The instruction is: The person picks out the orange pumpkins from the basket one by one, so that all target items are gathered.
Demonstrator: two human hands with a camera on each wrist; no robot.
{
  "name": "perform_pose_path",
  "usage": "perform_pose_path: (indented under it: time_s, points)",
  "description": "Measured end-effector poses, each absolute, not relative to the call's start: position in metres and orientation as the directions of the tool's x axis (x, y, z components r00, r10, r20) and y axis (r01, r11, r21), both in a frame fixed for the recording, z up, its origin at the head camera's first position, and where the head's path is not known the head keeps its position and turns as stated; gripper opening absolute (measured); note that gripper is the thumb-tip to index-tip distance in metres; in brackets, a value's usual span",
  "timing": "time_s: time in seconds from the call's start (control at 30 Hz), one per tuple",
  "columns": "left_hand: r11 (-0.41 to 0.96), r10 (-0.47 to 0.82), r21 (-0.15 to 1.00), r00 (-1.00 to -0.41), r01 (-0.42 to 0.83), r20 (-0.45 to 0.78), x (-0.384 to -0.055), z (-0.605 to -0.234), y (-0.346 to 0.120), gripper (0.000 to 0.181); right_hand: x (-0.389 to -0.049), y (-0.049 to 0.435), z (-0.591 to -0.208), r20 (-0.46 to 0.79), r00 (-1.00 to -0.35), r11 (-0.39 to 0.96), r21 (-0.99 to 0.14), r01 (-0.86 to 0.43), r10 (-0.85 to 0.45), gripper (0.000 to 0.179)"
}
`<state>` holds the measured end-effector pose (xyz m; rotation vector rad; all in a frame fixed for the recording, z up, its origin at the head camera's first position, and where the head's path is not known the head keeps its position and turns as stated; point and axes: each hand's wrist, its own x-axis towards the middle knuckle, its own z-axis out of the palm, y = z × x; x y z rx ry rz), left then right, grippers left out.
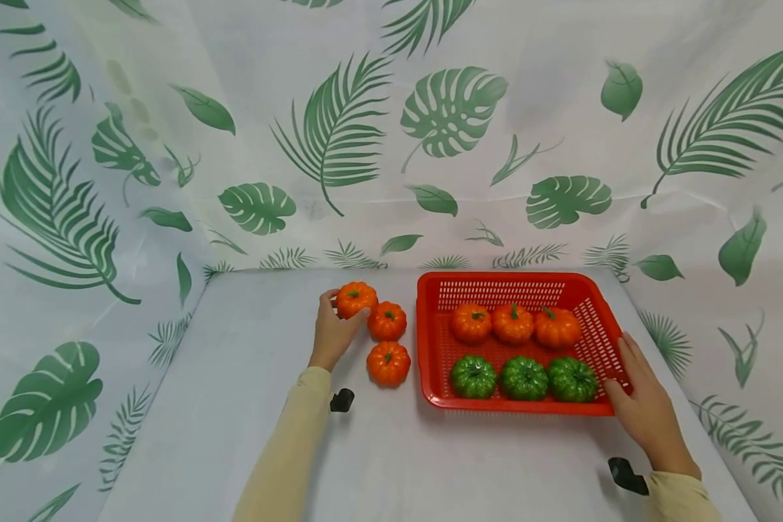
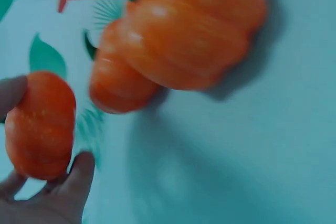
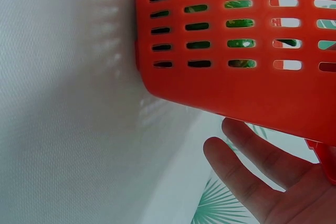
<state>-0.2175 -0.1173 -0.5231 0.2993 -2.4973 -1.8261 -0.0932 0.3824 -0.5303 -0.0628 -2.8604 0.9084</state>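
Observation:
My left hand [image 1: 336, 330] grips a small orange pumpkin [image 1: 356, 299], thumb on one side and fingers on the other. In the left wrist view that pumpkin [image 2: 41, 125] sits between the thumb and fingers. Two more orange pumpkins, one behind [image 1: 387, 321] and one in front [image 1: 388, 364], rest on the table just right of the hand. My right hand [image 1: 646, 399] holds the right side of a red basket [image 1: 515, 407], thumb over its rim and fingers along the outer wall. Inside are three orange pumpkins [image 1: 512, 324] at the back and three green ones [image 1: 524, 378] in front.
The table [image 1: 222, 406] has a plain white cover. A white sheet [image 1: 365, 217] printed with green leaves stands behind and at both sides. Black wrist mounts [image 1: 626, 476] jut out by each sleeve.

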Motion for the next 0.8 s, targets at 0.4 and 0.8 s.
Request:
perform_pose_path:
  time_s: [0.4,0.8]
  points:
    - [0.317,-0.396,0.905,-0.907,-0.284,-0.146,-0.207,-0.554,-0.116,0.076,-0.092,0.381,-0.534,0.138,-0.988,0.805,-0.593,-0.025,0.070,0.073]
    - [0.373,-0.404,0.878,-0.904,-0.299,-0.137,-0.206,-0.560,-0.111,0.076,-0.093,0.383,-0.530,0.125,-0.989,0.803,-0.596,-0.009,0.082,0.074]
